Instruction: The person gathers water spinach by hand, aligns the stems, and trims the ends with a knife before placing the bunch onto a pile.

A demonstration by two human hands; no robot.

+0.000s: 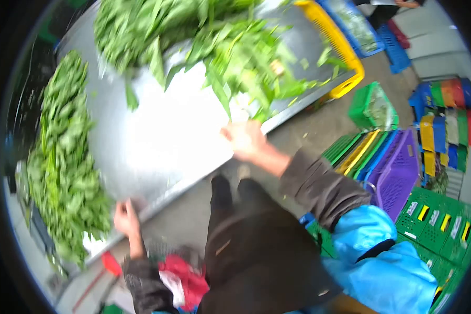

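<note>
My left hand (126,217) is at the near edge of the metal table (141,131), beside a long pile of leafy greens (63,162). Its fingers are curled in, and nothing shows in them. Farther right along the same edge, my right hand (248,140) has its fingers bent together, blurred by motion. Just beyond it lie loose leafy greens (246,68) with some pale bits among them. Whether the right fingers grip a leaf is hidden. A thick heap of greens (152,31) covers the far side of the table.
A yellow crate (350,57) stands at the table's right end, with a blue crate (356,26) behind it. On the floor to the right are a green crate (374,107), a purple crate (397,172) and stacked green crates (439,222). Another person (387,13) is partly visible at upper right.
</note>
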